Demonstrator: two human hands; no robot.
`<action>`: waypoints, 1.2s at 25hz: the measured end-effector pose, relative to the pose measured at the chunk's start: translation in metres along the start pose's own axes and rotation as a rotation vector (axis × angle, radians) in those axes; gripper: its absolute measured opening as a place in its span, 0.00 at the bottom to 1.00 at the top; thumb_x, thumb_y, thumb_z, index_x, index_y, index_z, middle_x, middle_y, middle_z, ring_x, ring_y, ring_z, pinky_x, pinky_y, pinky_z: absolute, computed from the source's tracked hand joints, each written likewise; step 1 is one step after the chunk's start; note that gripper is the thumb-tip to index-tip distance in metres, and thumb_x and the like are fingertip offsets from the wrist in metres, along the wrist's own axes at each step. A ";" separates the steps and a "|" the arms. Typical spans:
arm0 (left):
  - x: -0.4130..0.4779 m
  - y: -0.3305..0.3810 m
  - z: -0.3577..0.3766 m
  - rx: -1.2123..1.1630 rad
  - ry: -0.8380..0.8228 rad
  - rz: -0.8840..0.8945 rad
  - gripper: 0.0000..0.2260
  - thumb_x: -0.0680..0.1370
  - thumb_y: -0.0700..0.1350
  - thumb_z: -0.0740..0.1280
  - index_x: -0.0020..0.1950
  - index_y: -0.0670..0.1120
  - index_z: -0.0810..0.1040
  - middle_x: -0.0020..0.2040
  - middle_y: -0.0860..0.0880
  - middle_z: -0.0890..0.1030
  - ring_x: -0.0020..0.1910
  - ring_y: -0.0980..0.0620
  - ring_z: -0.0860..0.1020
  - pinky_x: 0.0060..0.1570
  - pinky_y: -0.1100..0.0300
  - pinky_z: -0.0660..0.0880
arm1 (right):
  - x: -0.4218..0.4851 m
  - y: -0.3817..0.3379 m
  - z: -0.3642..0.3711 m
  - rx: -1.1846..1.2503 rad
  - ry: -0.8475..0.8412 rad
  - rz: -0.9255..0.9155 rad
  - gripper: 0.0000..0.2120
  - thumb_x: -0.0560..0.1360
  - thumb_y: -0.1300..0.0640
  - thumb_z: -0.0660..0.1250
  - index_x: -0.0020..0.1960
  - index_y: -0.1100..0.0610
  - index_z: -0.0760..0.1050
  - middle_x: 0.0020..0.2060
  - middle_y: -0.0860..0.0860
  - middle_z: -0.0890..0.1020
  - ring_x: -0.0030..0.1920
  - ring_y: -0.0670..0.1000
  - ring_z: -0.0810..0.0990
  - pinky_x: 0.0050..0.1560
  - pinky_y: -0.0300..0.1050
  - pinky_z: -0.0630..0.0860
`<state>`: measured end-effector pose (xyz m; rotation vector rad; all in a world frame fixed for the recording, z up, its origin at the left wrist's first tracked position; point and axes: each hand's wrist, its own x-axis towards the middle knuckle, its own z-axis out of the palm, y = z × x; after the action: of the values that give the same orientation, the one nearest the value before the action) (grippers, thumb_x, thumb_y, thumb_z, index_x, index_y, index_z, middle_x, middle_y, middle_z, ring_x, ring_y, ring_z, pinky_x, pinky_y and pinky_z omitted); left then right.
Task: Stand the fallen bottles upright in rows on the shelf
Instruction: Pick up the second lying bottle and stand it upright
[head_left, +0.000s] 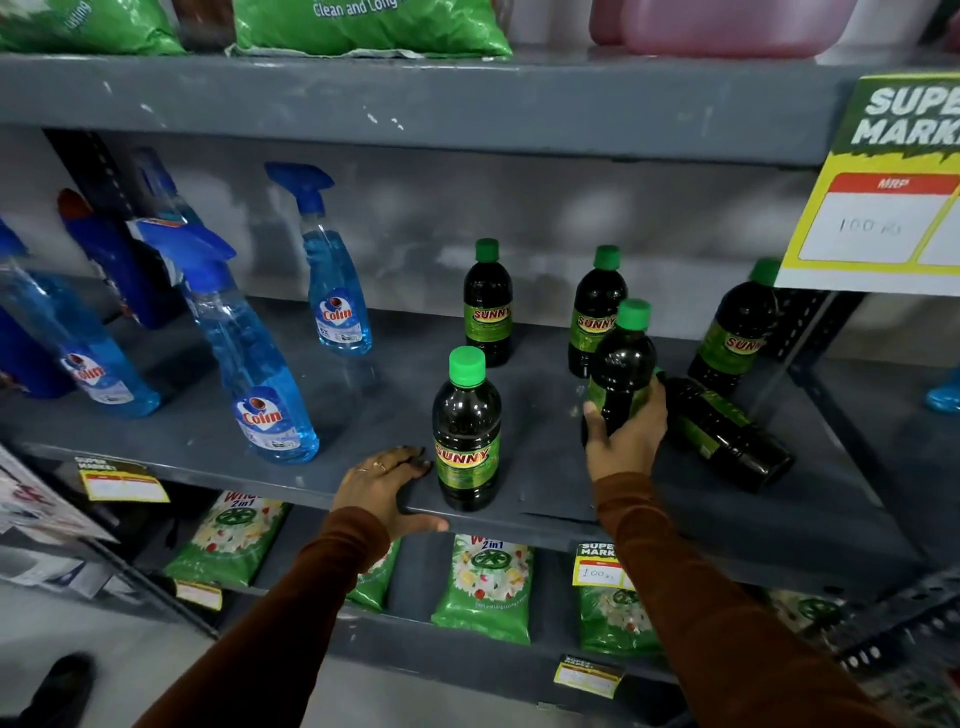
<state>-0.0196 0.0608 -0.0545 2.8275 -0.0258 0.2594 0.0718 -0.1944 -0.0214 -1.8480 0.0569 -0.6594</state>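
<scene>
Dark "Sunny" bottles with green caps stand on the grey shelf (363, 415). One upright bottle (466, 431) is at the front edge, and my left hand (387, 486) rests open on the shelf just left of it, fingertips near its base. My right hand (626, 436) is shut on another bottle (622, 364), held nearly upright above the shelf. A fallen bottle (727, 431) lies on its side right of that hand. Three more stand at the back: one (487, 304), one (595, 306) and one (735, 332) at the right.
Blue Colin spray bottles (337, 291), (254, 374) stand on the shelf's left half. A yellow price sign (883, 208) hangs at the upper right. Green packets (483, 587) fill the shelf below; a perforated metal upright (810, 332) bounds the right side.
</scene>
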 end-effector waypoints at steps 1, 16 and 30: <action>0.000 0.001 -0.001 0.001 -0.018 -0.008 0.53 0.51 0.82 0.46 0.58 0.46 0.76 0.64 0.45 0.75 0.63 0.43 0.72 0.63 0.45 0.66 | -0.002 0.001 -0.003 0.045 -0.015 0.019 0.36 0.67 0.68 0.71 0.69 0.65 0.57 0.65 0.65 0.68 0.66 0.61 0.67 0.69 0.46 0.60; -0.003 0.003 -0.005 0.000 -0.056 -0.012 0.55 0.50 0.82 0.43 0.63 0.50 0.72 0.68 0.49 0.70 0.68 0.47 0.66 0.65 0.48 0.62 | 0.011 -0.011 -0.003 -0.033 0.036 0.265 0.48 0.59 0.60 0.78 0.71 0.60 0.54 0.67 0.62 0.67 0.67 0.59 0.66 0.67 0.49 0.64; -0.006 -0.005 0.001 0.066 -0.062 0.021 0.51 0.54 0.80 0.39 0.67 0.52 0.66 0.71 0.50 0.66 0.70 0.48 0.62 0.68 0.49 0.59 | 0.001 -0.012 0.008 -0.183 0.172 0.244 0.43 0.53 0.58 0.82 0.61 0.66 0.63 0.57 0.64 0.74 0.58 0.62 0.73 0.58 0.48 0.70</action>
<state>-0.0250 0.0649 -0.0575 2.9021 -0.0615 0.1803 0.0731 -0.1833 -0.0116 -1.9150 0.4619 -0.6560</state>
